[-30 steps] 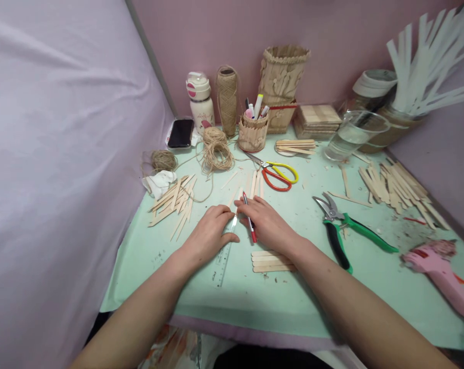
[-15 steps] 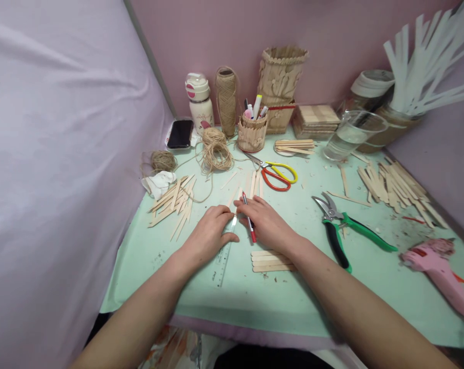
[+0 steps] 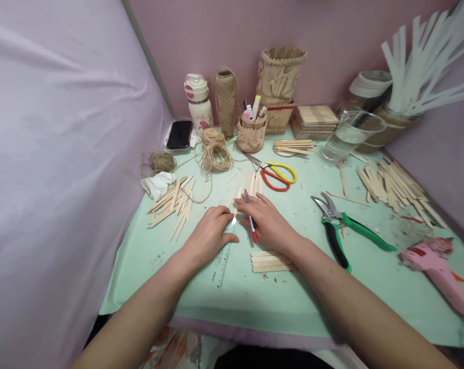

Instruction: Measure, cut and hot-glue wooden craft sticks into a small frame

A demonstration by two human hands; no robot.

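Left hand (image 3: 206, 234) pins ruler (image 3: 223, 261); right hand (image 3: 268, 223) grips pen (image 3: 250, 224).

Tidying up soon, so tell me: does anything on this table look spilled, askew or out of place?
Nothing spilled. Wood chips litter the mat by the pruning shears, dark smears soil it beside the pink glue gun lying on its side, and loose twine trails toward the stick pile.

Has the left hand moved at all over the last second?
No. The left hand still rests on the clear ruler, same gap from the stacked craft sticks beside it.
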